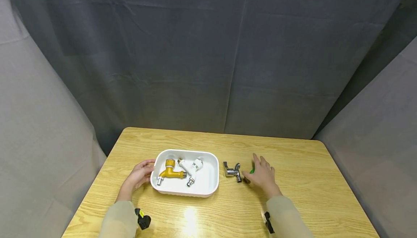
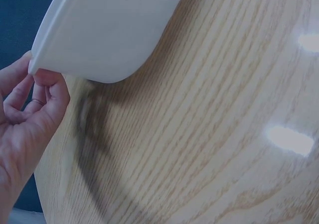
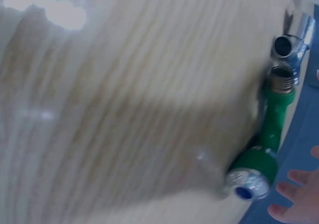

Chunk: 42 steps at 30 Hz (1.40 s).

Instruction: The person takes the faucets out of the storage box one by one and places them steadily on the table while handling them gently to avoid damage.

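Observation:
A white plastic tray (image 1: 207,180) stands left of the middle of the table. Its left end is pinched by my left hand (image 1: 138,176), thumb on the rim and fingertips beneath it in the left wrist view. Inside lie a yellow tap (image 1: 174,174) with a metal spout and a white tap (image 1: 190,169) with metal ends. To the right of the tray is a chrome tap (image 1: 231,172). My right hand (image 1: 263,174) hovers with spread fingers over a green tap (image 3: 274,122), mostly hidden in the head view. In the right wrist view a gap separates the fingers from it.
The wooden table (image 1: 208,216) has rounded far corners. Behind it hangs a dark grey curtain (image 1: 182,68), with lighter grey cloth (image 1: 42,140) on both sides. Light glares off the tabletop near the front.

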Motion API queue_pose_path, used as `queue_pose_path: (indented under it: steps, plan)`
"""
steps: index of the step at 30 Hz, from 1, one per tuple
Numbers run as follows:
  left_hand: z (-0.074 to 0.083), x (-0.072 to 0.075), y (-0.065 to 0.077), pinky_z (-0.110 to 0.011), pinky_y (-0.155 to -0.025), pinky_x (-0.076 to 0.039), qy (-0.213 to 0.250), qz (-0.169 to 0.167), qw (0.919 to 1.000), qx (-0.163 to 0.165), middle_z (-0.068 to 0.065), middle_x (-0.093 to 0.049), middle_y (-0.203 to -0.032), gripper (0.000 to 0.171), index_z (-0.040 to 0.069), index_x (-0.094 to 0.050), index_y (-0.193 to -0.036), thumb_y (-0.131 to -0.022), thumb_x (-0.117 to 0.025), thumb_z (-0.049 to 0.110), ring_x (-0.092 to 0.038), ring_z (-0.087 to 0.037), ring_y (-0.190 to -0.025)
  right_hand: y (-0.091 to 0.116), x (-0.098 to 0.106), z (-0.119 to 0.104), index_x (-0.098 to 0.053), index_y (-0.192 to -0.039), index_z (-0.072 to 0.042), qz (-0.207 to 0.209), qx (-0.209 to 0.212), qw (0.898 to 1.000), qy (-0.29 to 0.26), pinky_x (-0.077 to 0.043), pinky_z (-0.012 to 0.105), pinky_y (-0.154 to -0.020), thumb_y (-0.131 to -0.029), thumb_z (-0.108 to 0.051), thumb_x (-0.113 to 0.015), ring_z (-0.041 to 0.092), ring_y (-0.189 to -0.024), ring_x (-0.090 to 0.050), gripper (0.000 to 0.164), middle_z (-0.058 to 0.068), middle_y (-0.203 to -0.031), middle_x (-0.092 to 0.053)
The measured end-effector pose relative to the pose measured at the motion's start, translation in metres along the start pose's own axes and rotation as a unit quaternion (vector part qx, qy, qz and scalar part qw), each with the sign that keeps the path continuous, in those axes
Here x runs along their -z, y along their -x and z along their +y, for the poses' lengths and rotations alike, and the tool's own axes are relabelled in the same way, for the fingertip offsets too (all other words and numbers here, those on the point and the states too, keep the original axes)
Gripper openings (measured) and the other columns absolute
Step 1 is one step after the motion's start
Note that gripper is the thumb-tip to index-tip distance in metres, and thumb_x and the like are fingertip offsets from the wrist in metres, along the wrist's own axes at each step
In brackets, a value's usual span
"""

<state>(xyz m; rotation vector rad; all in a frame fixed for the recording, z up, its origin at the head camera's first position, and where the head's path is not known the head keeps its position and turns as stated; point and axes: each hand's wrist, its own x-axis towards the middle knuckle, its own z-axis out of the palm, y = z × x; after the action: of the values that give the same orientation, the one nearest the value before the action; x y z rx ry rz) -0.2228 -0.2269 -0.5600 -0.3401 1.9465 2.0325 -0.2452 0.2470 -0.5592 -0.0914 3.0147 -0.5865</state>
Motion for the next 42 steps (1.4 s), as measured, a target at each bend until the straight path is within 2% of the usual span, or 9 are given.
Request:
queue_pose_path:
  steps: [6,9,14,19,26,34,42]
  plan:
    - [0.000,0.000,0.000,-0.037,-0.076,-0.050,-0.001,0.004,1.0000,0.000,-0.016,-0.049,-0.107,0.042,-0.002,-0.036,-0.134,-0.093,-0.046,0.005,-0.056,-0.024,-0.095,-0.004,0.008,-0.023,-0.022,-0.145,-0.010,0.037,0.043,0.998,0.016,-0.017,0.068,-0.096,-0.077,-0.054,-0.061,0.046,-0.127,-0.025,0.091,0.027,-0.142,-0.024]
    - [0.000,0.000,0.000,-0.038,-0.076,-0.050,-0.004,0.005,1.0000,0.000,-0.017,-0.049,-0.107,0.042,-0.001,-0.036,-0.134,-0.094,-0.046,0.006,-0.055,-0.024,-0.096,-0.005,0.010,-0.037,-0.024,-0.144,-0.011,0.054,0.068,0.996,0.038,-0.021,0.066,-0.096,-0.075,-0.058,-0.061,0.045,-0.126,-0.029,0.091,0.027,-0.140,-0.028]
    - [0.000,0.000,0.000,-0.038,-0.076,-0.050,-0.004,0.007,1.0000,0.002,-0.016,-0.049,-0.108,0.043,-0.001,-0.036,-0.134,-0.093,-0.046,0.006,-0.055,-0.024,-0.096,-0.007,0.014,-0.061,-0.029,-0.143,-0.012,0.073,0.107,0.991,0.043,-0.024,0.064,-0.096,-0.073,-0.058,-0.062,0.043,-0.125,-0.032,0.090,0.025,-0.139,-0.032]
    - [0.001,0.000,0.000,-0.037,-0.076,-0.050,0.000,0.007,1.0000,0.003,-0.016,-0.049,-0.107,0.043,-0.001,-0.036,-0.135,-0.093,-0.046,0.005,-0.056,-0.023,-0.095,-0.009,0.015,-0.086,-0.027,-0.144,-0.015,0.063,0.133,0.988,0.044,-0.023,0.062,-0.098,-0.074,-0.056,-0.063,0.042,-0.127,-0.030,0.088,0.022,-0.141,-0.029]
    - [0.002,0.000,0.000,-0.037,-0.076,-0.050,0.005,0.006,1.0000,0.004,-0.015,-0.049,-0.107,0.043,-0.001,-0.036,-0.135,-0.093,-0.046,0.005,-0.056,-0.022,-0.095,-0.013,0.014,-0.118,-0.023,-0.145,-0.020,0.045,0.166,0.983,0.057,-0.022,0.057,-0.102,-0.074,-0.061,-0.060,0.038,-0.129,-0.028,0.090,0.018,-0.144,-0.026]
    - [0.001,-0.001,-0.001,-0.036,-0.076,-0.050,0.004,0.006,0.9999,0.007,-0.015,-0.048,-0.107,0.043,0.000,-0.036,-0.135,-0.093,-0.046,0.005,-0.055,-0.022,-0.095,-0.014,0.003,-0.149,-0.024,-0.145,-0.020,0.037,0.237,0.968,0.067,-0.023,0.054,-0.102,-0.073,-0.059,-0.063,0.034,-0.131,-0.027,0.091,0.016,-0.144,-0.027]
    - [0.002,-0.002,0.001,-0.037,-0.077,-0.050,-0.001,-0.002,1.0000,-0.008,-0.015,-0.048,-0.106,0.045,-0.002,-0.033,-0.136,-0.094,-0.047,0.006,-0.056,-0.022,-0.095,-0.008,-0.014,-0.171,-0.021,-0.146,-0.023,0.016,0.271,0.959,0.079,-0.024,0.052,-0.103,-0.072,-0.061,-0.061,0.032,-0.131,-0.027,0.092,0.012,-0.145,-0.026]
